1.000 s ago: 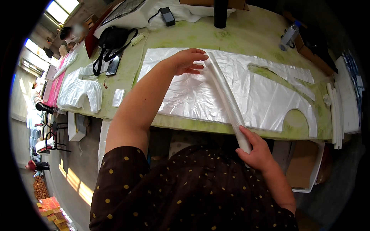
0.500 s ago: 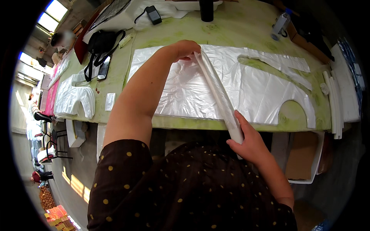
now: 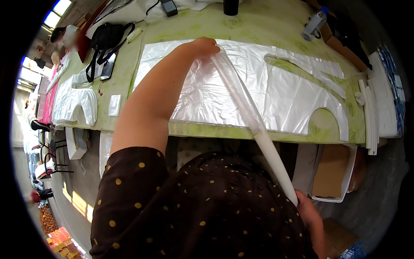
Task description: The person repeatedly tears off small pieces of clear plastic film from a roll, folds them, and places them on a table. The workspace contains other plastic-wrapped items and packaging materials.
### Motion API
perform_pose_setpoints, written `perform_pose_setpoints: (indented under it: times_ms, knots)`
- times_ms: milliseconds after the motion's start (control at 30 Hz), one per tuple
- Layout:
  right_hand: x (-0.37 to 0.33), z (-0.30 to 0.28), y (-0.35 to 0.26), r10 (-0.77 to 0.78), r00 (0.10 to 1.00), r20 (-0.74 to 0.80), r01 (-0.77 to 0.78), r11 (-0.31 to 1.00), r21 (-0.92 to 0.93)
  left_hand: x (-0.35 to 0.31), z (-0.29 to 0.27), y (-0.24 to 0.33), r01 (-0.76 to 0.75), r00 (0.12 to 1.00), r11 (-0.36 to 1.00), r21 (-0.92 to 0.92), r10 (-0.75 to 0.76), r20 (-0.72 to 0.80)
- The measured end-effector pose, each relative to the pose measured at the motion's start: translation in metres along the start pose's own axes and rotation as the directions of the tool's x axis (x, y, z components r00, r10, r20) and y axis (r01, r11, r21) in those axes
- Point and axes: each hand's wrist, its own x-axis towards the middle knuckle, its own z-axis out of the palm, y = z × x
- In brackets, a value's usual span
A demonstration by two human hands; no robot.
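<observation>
A long strip of folded translucent white plastic film (image 3: 252, 116) stretches from the table's middle down past its near edge. My left hand (image 3: 202, 46) pinches its far end above the stack of white plastic sheets (image 3: 241, 90) spread on the green table (image 3: 250, 21). My right hand (image 3: 307, 209) grips the strip's near end, low by my right hip, below the table edge. The film is pulled taut between both hands. The sheets have curved cut-outs on their right side.
A black bag (image 3: 105, 41) and a phone (image 3: 108, 65) lie at the table's left, with more cut white sheets (image 3: 75, 99) beyond. A spray bottle (image 3: 314, 21) stands at the far right. Stacked white pieces (image 3: 381, 103) line the right edge. A cardboard box (image 3: 332, 172) sits under the table.
My right hand has pulled the strip's near end down and back toward my hip, drawing it longer. My left hand keeps the far end over the sheets.
</observation>
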Motion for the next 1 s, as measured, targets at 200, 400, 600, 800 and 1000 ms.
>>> perform_pose_setpoints:
  times_ms: [200, 400, 600, 800, 1000]
  knots:
    - [-0.007, 0.012, 0.030, 0.027, 0.997, -0.079, -0.013, 0.986, 0.166, -0.017, 0.021, 0.020, 0.041, 0.805, 0.999, 0.010, -0.027, -0.592]
    - [0.021, -0.019, -0.004, -0.050, 0.965, -0.258, 0.074, 0.994, 0.084, -0.139, 0.093, 0.058, -0.651, 0.714, 0.734, 0.196, 0.679, -0.169]
    - [0.094, -0.065, -0.099, -0.484, 0.829, -0.279, 0.400, 0.863, -0.309, -0.190, 0.126, 0.056, -0.676, 0.719, 0.703, 0.221, 0.695, -0.007]
    - [0.171, -0.083, -0.158, -0.702, 0.704, -0.108, 0.472, 0.577, -0.667, -0.202, 0.131, 0.045, -0.732, 0.661, 0.661, 0.168, 0.748, -0.064]
    - [0.244, -0.112, -0.182, -0.671, 0.635, -0.382, 0.220, 0.632, -0.743, -0.203, 0.131, 0.049, -0.706, 0.680, 0.673, 0.219, 0.731, -0.053]
